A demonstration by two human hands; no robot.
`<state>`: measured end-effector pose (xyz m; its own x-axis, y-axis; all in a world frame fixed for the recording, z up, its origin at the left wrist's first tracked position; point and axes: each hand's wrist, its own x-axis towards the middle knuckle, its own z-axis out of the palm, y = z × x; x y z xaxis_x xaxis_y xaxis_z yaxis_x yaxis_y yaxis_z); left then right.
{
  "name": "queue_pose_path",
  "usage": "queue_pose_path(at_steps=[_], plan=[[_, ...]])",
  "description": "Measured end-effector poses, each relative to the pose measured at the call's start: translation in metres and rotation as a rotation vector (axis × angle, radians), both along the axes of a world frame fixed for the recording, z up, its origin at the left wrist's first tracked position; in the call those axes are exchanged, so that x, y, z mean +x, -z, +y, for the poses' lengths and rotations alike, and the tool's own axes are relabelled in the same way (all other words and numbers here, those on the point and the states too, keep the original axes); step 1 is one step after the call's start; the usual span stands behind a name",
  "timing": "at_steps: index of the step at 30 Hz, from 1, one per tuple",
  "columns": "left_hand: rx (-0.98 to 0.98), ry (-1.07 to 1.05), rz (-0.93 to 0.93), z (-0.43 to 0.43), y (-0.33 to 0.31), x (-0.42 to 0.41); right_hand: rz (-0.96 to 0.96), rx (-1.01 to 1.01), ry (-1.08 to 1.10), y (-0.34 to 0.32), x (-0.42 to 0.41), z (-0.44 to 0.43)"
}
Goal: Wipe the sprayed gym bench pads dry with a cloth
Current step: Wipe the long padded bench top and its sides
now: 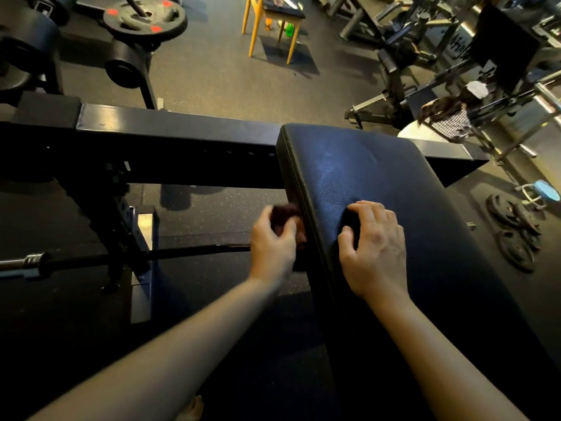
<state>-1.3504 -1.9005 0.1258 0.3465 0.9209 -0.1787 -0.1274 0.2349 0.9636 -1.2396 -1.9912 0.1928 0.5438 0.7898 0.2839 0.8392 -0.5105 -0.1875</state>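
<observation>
A dark blue padded bench pad (373, 177) runs from the centre toward the lower right. My left hand (274, 243) grips a dark brownish cloth (287, 215) against the pad's left side edge; the cloth is blurred. My right hand (375, 249) rests on top of the pad with fingers curled, and something dark lies under the fingertips that I cannot make out.
A black steel frame beam (170, 138) crosses behind the pad. A barbell (33, 262) lies low at the left. Weight plates (513, 229) lie on the floor at right, a plate-loaded machine (144, 18) stands far left, a wooden chair (273, 22) behind. A person (446, 117) crouches at the right.
</observation>
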Motion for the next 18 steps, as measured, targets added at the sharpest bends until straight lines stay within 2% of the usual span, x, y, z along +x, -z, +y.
queue_pose_path(at_steps=[3, 9, 14, 16, 18], plan=[[0.001, 0.062, -0.018, -0.025, -0.001, -0.014, -0.001, -0.013, 0.002, 0.001, 0.000, 0.001], [0.030, -0.085, 0.011, 0.049, -0.007, 0.024, 0.006, -0.017, 0.004, 0.000, 0.000, 0.000], [0.009, 0.092, 0.003, -0.022, 0.000, -0.013, 0.005, -0.002, 0.007, 0.000, 0.000, 0.001], [0.050, 0.108, 0.019, -0.010, 0.001, -0.011, 0.003, -0.006, 0.006, 0.000, 0.000, 0.002], [0.099, 0.038, 0.079, 0.025, -0.004, 0.007, 0.006, -0.007, 0.006, -0.001, 0.000, 0.002]])
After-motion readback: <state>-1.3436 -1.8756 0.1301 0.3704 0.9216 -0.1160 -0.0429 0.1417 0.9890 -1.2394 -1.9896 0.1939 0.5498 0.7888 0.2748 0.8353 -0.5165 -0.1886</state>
